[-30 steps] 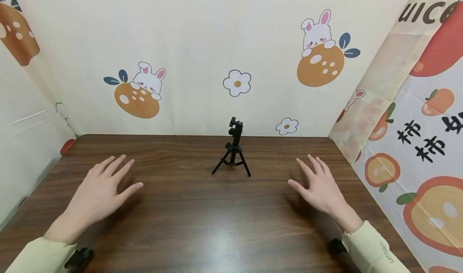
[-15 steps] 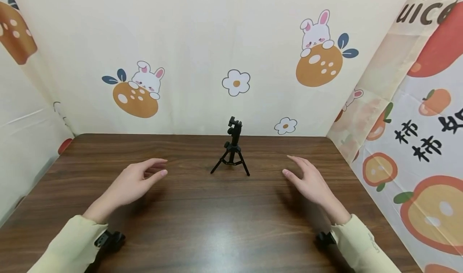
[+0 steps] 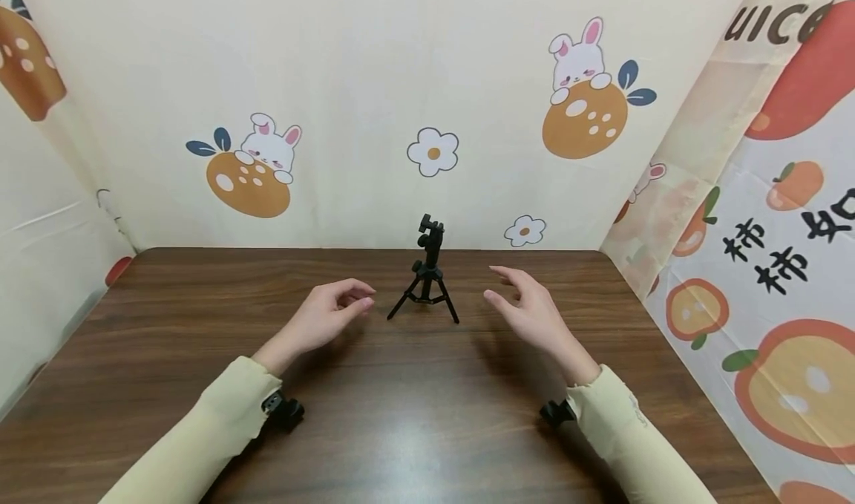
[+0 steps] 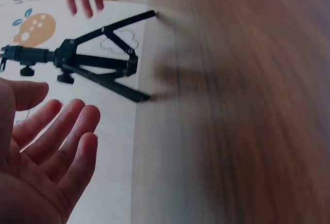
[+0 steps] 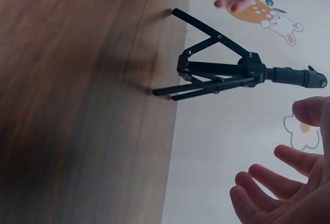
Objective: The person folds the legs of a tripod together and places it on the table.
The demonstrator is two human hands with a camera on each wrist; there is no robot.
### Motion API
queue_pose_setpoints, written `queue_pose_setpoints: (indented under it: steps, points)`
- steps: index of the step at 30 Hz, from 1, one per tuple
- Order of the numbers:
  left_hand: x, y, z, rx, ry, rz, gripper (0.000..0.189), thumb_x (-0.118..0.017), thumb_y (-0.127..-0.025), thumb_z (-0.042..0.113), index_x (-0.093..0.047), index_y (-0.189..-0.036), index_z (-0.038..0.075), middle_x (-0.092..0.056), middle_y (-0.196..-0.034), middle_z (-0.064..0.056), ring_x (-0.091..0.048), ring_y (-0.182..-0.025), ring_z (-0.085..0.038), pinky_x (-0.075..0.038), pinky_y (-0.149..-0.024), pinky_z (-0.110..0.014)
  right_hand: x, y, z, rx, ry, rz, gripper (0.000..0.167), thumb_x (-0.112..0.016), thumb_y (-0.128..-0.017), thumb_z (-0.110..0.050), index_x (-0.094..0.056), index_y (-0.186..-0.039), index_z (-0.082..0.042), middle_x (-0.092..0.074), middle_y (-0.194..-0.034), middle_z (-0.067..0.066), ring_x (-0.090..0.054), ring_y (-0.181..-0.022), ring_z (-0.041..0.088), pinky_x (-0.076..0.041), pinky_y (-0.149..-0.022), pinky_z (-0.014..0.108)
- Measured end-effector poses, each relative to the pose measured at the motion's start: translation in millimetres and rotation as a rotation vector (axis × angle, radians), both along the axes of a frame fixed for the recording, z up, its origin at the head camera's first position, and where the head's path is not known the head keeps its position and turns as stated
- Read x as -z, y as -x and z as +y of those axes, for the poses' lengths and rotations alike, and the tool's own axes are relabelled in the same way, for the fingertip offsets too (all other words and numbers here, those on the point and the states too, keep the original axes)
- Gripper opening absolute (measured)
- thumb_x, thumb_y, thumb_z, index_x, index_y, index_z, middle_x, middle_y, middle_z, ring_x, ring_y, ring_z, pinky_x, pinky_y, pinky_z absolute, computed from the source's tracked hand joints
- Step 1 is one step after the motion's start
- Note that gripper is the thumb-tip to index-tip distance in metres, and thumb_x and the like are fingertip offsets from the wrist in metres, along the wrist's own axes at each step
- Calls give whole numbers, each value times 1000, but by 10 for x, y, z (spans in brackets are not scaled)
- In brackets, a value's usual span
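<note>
A small black tripod [image 3: 428,274] stands upright with its legs spread on the dark wooden table [image 3: 407,385], near the back edge. My left hand [image 3: 323,315] hovers just left of it, fingers loosely bent and holding nothing. On the other side, my right hand [image 3: 531,315] is raised over the table, thumb and fingers apart, a little farther from the tripod. In the left wrist view the tripod [image 4: 98,61] lies beyond the fingertips, with a gap between. The right wrist view likewise shows the tripod [image 5: 227,69] untouched, past the relaxed right hand [image 5: 283,188].
Behind the table hangs a pale cloth [image 3: 361,59] printed with rabbits, oranges and flowers. Another printed cloth [image 3: 788,355] drapes along the right side, and a white one [image 3: 53,229] on the left. Dark wrist devices [image 3: 283,413] sit at both cuffs.
Both hands have moved inward toward the tripod, the left one farther. Their fingers went from spread to loosely bent. The tripod stays standing in its place.
</note>
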State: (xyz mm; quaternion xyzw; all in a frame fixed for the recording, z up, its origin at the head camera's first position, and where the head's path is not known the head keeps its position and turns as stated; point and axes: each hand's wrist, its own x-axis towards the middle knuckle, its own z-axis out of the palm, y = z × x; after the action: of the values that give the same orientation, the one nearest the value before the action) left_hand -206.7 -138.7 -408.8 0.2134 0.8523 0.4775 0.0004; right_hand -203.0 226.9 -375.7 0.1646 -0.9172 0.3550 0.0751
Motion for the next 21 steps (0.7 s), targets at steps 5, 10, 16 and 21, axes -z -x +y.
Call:
queue_pose_setpoints:
  steps: [5, 10, 16, 21]
  points:
    - [8, 118, 270, -26, -5, 6, 22, -66, -98, 20, -69, -117, 9, -71, -103, -1, -64, -90, -16, -51, -80, -38, -30, 126, -231, -35, 83, 36, 47, -64, -98, -32, -54, -140, -13, -56, -139, 11, -54, -125, 31, -45, -99, 51]
    - [26, 217, 489, -67, -38, 4, 22, -69, -95, 18, -70, -115, 9, -70, -106, 0, -65, -94, -17, -51, -83, -40, -99, 225, -475, -76, 199, 80, 44, -66, -98, -27, -56, -138, -12, -59, -135, 7, -57, -121, 25, -47, -97, 49]
    - [72, 284, 651, -115, -35, -24, 19, -71, -93, 21, -73, -110, 11, -72, -102, 0, -66, -89, -16, -53, -79, -38, -225, 326, -715, -128, 289, 163, 46, -65, -98, -24, -54, -142, -16, -57, -139, 2, -61, -117, 23, -52, -91, 43]
    - [100, 313, 729, -135, -12, -7, 17, -73, -92, 19, -74, -107, 10, -72, -100, -1, -66, -88, -17, -53, -78, -39, -306, 396, -873, -148, 339, 240, 45, -66, -97, -18, -56, -141, -16, -57, -138, 3, -62, -113, 20, -55, -85, 35]
